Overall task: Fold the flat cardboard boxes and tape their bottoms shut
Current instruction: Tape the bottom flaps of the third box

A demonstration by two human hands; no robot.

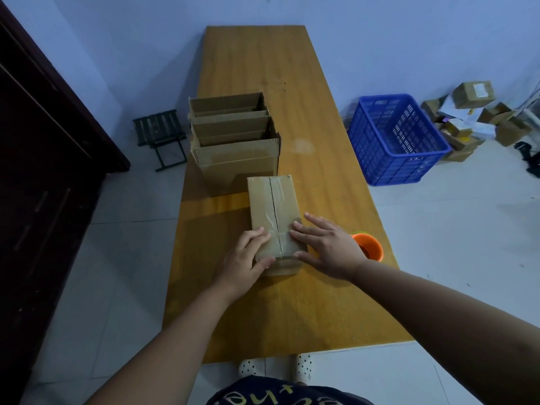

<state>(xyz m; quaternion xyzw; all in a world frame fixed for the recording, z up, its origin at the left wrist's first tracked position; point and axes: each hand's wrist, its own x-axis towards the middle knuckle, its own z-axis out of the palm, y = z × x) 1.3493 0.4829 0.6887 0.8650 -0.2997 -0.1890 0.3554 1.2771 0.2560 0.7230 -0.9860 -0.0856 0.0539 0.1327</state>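
Note:
A folded cardboard box (pixel 270 200) stands bottom-up on the wooden table (pixel 315 176), clear tape running along its centre seam. My left hand (pixel 245 258) lies on the box's near left part, fingers straight on top and thumb against the near side. My right hand (pixel 327 247) presses flat on the near right part, fingers spread across the tape. Behind it, three folded boxes (pixel 236 135) stand in a row, openings up. An orange tape dispenser (pixel 369 247) sits on the table just right of my right hand.
A blue plastic crate (pixel 397 141) stands on the floor right of the table, with a pile of small parcels (pixel 467 121) beyond it. A small dark folding stool (pixel 160 135) is on the left, near a dark wooden cabinet (pixel 43 171).

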